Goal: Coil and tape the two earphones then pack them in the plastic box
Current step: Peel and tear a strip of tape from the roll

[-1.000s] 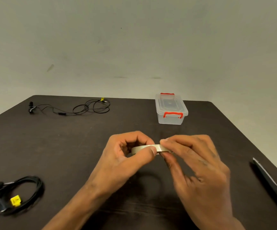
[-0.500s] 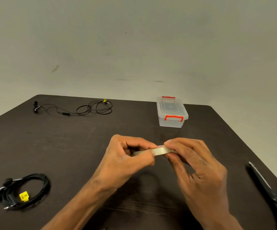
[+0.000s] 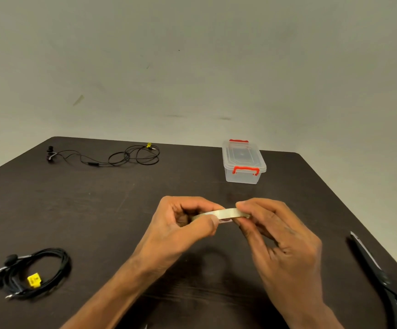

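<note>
On the counter, a loose earphone lies along the far edge toward the left corner. The plastic box sits near the far right corner. A coiled earphone lies at the left edge, near the front. Scissors lie along the right edge. Above the middle, both hands hold a tape roll between them.

A dark brown wood-grain pattern is being shown by the counter. Clear plastic with red latches is being displayed by the plastic box, and black cable with a yellow tag by each earphone, coiled and loose. A pale translucent tint is being shown by the tape roll.
</note>
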Demonstrator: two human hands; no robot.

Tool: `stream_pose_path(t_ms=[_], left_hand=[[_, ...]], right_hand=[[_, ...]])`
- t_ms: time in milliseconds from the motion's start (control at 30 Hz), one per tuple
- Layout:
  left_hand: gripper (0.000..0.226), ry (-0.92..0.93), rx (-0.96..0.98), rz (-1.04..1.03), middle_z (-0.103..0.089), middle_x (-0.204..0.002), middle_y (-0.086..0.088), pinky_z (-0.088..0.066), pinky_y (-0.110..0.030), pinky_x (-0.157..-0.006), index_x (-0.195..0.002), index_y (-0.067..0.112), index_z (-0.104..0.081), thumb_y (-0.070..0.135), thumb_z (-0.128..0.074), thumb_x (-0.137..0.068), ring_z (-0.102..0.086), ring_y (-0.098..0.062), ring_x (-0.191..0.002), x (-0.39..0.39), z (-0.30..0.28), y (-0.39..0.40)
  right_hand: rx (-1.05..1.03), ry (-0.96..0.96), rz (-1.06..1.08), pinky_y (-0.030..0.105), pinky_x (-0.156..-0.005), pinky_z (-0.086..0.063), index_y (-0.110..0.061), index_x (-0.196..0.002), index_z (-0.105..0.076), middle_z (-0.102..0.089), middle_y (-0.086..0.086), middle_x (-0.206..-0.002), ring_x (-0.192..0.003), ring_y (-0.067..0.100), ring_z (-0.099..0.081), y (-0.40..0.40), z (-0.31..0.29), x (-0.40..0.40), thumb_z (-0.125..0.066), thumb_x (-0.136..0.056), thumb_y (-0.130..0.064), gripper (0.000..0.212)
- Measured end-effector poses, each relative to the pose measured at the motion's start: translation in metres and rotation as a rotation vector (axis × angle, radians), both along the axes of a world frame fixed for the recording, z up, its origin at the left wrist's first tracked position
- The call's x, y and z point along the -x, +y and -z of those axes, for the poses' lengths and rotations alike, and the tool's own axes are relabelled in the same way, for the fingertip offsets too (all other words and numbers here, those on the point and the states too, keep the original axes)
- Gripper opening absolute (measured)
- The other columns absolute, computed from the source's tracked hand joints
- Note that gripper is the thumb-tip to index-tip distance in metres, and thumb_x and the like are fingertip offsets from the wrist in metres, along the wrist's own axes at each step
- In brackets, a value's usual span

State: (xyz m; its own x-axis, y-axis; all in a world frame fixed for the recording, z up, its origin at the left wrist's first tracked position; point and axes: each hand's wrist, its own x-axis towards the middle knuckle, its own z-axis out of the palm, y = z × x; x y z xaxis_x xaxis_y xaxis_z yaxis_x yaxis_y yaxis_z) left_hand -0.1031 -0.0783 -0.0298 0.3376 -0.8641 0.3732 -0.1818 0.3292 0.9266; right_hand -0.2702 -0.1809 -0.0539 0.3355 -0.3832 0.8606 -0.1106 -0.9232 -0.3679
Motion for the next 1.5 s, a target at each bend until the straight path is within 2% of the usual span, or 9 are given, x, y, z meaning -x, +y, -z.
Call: stream_pose_path(t_ms=[167, 367, 500, 567, 700, 900, 1100, 1300, 1500], left_hand=[[0.021, -0.013, -0.013, -0.065, -0.062, -0.061, 0.001, -0.037, -0.024, -0.057, -0.079, 0.025, -0.084, 0.043, -0.075, -0.076, -0.048, -0.016, -0.062, -0.002, 0.002, -0.003], [0.021, -0.047, -0.049, -0.026, -0.07, -0.066, -0.001, -0.047, -0.029, -0.065, -0.084, 0.022, -0.083, 0.036, -0.069, -0.076, -0.059, -0.013, -0.065, -0.008, 0.002, -0.003], [0.024, -0.166, -0.03, -0.153, -0.08, -0.103, 0.008, -0.053, -0.033, -0.099, -0.103, 0.03, -0.081, 0.032, -0.073, -0.081, -0.072, -0.008, -0.104, -0.011, 0.004, -0.005], [0.027, -0.247, -0.007, -0.305, -0.077, -0.11, 0.015, -0.052, -0.036, -0.104, -0.108, 0.031, -0.077, 0.034, -0.085, -0.083, -0.07, -0.01, -0.112, -0.01, 0.006, -0.006], [0.014, -0.307, 0.027, -0.441, -0.078, -0.09, 0.015, -0.06, -0.03, -0.087, -0.092, 0.027, -0.081, 0.032, -0.087, -0.08, -0.075, -0.011, -0.092, -0.003, 0.01, -0.004], [0.013, -0.297, -0.034, -0.44, -0.079, -0.089, 0.018, -0.063, -0.028, -0.076, -0.096, 0.029, -0.084, 0.031, -0.084, -0.084, -0.075, -0.004, -0.083, 0.005, 0.015, -0.004], [0.005, -0.486, -0.07, -0.515, -0.071, -0.077, 0.021, -0.057, -0.028, -0.057, -0.088, 0.035, -0.079, 0.033, -0.082, -0.085, -0.066, -0.01, -0.062, 0.007, 0.021, -0.005], [0.009, -0.584, -0.1, -0.486, -0.064, -0.07, 0.021, -0.049, -0.021, -0.055, -0.082, 0.033, -0.067, 0.031, -0.075, -0.084, -0.06, -0.011, -0.054, 0.008, 0.018, -0.004], [0.015, -0.609, -0.067, -0.481, -0.063, -0.063, 0.012, -0.054, -0.027, -0.055, -0.077, 0.029, -0.061, 0.022, -0.073, -0.081, -0.063, -0.012, -0.056, 0.006, 0.019, -0.005]], right_hand=[[0.013, 0.025, -0.013, 0.028, -0.087, -0.061, -0.008, -0.116, -0.078, -0.073, 0.002, -0.111, -0.101, 0.016, -0.072, 0.002, 0.002, -0.003, -0.079, -0.092, -0.01, 0.024], [0.033, 0.038, -0.007, 0.03, -0.085, -0.061, -0.007, -0.113, -0.079, -0.073, 0.003, -0.107, -0.099, 0.017, -0.072, 0.001, 0.0, -0.003, -0.082, -0.085, -0.005, 0.028], [0.022, 0.054, 0.006, 0.033, -0.078, -0.061, -0.007, -0.106, -0.08, -0.071, 0.004, -0.105, -0.096, 0.02, -0.07, -0.003, 0.001, -0.003, -0.083, -0.085, -0.008, 0.022], [0.009, 0.059, 0.041, 0.033, -0.077, -0.06, -0.008, -0.105, -0.08, -0.07, 0.003, -0.105, -0.096, 0.019, -0.068, -0.007, 0.0, 0.0, -0.084, -0.084, -0.008, 0.022], [0.042, 0.085, 0.08, 0.032, -0.08, -0.059, -0.008, -0.104, -0.081, -0.07, 0.004, -0.104, -0.096, 0.02, -0.067, -0.006, 0.0, 0.0, -0.084, -0.084, -0.009, 0.02], [0.162, 0.17, 0.144, 0.032, -0.075, -0.057, -0.007, -0.103, -0.081, -0.071, 0.006, -0.1, -0.091, 0.022, -0.064, -0.003, 0.002, 0.001, -0.081, -0.087, -0.011, 0.017], [0.236, 0.278, 0.161, 0.028, -0.072, -0.057, -0.009, -0.106, -0.081, -0.072, 0.005, -0.102, -0.09, 0.019, -0.063, -0.003, 0.003, 0.002, -0.086, -0.083, -0.008, 0.023], [0.226, 0.299, 0.127, 0.032, -0.072, -0.059, -0.009, -0.106, -0.081, -0.072, 0.004, -0.103, -0.091, 0.02, -0.065, -0.001, 0.005, 0.002, -0.086, -0.083, -0.006, 0.024], [0.155, 0.279, 0.108, 0.034, -0.074, -0.058, -0.011, -0.104, -0.08, -0.07, 0.001, -0.104, -0.092, 0.02, -0.064, 0.0, 0.006, -0.003, -0.083, -0.086, -0.007, 0.019]])
